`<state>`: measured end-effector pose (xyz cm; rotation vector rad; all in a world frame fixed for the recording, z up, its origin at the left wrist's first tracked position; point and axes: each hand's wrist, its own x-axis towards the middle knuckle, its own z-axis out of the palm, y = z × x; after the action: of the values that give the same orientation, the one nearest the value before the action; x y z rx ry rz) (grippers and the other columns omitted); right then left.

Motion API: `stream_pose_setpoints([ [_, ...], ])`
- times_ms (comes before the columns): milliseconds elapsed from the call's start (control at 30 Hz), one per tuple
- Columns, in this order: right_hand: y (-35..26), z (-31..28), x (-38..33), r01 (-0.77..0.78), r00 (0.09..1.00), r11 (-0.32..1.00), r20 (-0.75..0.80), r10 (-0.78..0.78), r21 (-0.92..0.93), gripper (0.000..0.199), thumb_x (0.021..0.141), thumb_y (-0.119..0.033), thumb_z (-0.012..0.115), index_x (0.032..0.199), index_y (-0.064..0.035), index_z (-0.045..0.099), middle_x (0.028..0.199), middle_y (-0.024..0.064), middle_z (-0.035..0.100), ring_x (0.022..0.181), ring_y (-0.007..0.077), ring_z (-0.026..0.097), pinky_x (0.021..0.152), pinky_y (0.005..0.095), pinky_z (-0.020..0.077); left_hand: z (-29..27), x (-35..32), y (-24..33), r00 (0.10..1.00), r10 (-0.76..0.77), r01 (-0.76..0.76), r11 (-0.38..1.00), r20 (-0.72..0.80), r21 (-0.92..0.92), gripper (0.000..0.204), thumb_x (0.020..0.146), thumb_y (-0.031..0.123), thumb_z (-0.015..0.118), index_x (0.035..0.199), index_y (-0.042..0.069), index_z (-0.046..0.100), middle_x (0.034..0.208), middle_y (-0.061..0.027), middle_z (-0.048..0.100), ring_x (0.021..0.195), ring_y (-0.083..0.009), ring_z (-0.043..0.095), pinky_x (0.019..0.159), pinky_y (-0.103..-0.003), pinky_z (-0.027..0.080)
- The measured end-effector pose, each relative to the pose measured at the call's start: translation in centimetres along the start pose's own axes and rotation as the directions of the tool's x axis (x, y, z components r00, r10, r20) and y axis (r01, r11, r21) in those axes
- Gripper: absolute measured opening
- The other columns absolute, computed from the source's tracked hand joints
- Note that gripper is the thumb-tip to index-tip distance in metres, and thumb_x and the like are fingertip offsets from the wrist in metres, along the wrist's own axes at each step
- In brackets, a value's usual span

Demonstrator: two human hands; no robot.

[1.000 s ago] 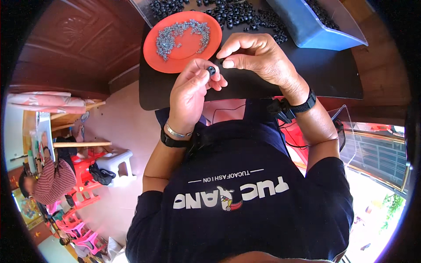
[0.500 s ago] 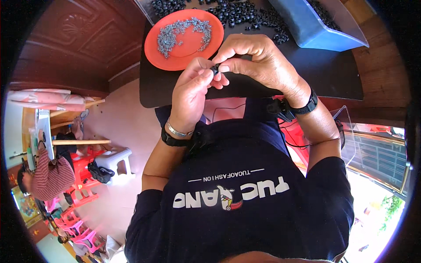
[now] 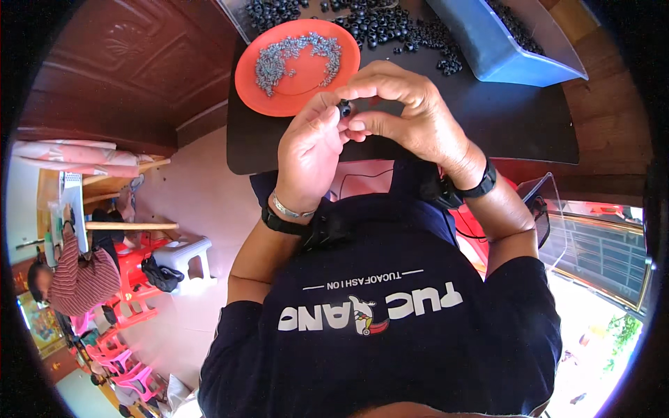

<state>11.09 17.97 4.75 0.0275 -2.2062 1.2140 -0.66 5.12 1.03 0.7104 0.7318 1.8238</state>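
My left hand (image 3: 308, 143) is closed, pinching a small round black plastic part (image 3: 344, 109) between thumb and fingers, above the table's near edge. My right hand (image 3: 421, 115) curves in from the right with index finger and thumb apart on either side of the part. Its index fingertip is by the top of the part, and its thumb tip lies close to the left fingers. Just beyond my left hand, an orange-red plate (image 3: 293, 97) bears many small silvery metal pieces (image 3: 275, 63), spread in an arc.
Loose black parts (image 3: 376, 26) lie heaped at the far side of the dark table (image 3: 516, 125). A blue tray (image 3: 502, 59) at the far right holds more black pieces. To the left, a person in a striped top (image 3: 83, 282) is near red and white plastic stools (image 3: 182, 258).
My right thumb and index finger have spread apart from their pinch on the black part. The part stays in my left fingers and shows more fully.
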Motion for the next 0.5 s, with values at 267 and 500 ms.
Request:
stream_pose_setpoints([
  [267, 0.3, 2.0, -0.7, 0.002, 0.974, 1.000, -0.226, -0.007, -0.020, 0.032, 0.070, 0.000, 0.076, 0.101, -0.0065, 0.068, 0.101, 0.0061, 0.064, 0.093, 0.0181, 0.059, 0.083, 0.0310, 0.0472, 0.8, 0.2, 0.3, 0.999, -0.025, 0.024, 0.999, -0.024, -0.028, 0.030, 0.097, 0.022, 0.044, 0.116, 0.000, 0.052, 0.112, -0.0077, 0.054, 0.099, -0.0143, 0.052, 0.086, -0.032, 0.042],
  [500, 0.1, 2.2, -0.7, 0.078, 0.961, 0.983, -0.251, -0.118, -0.165, 0.032, 0.069, -0.001, 0.076, 0.099, -0.0070, 0.067, 0.099, 0.0067, 0.066, 0.093, 0.0210, 0.060, 0.083, 0.0335, 0.0473, 0.8, 0.2, 0.2, 0.999, -0.028, 0.031, 0.993, 0.024, -0.113, 0.032, 0.097, 0.020, 0.043, 0.118, -0.001, 0.051, 0.110, -0.0069, 0.053, 0.103, -0.0158, 0.051, 0.090, -0.033, 0.040],
])
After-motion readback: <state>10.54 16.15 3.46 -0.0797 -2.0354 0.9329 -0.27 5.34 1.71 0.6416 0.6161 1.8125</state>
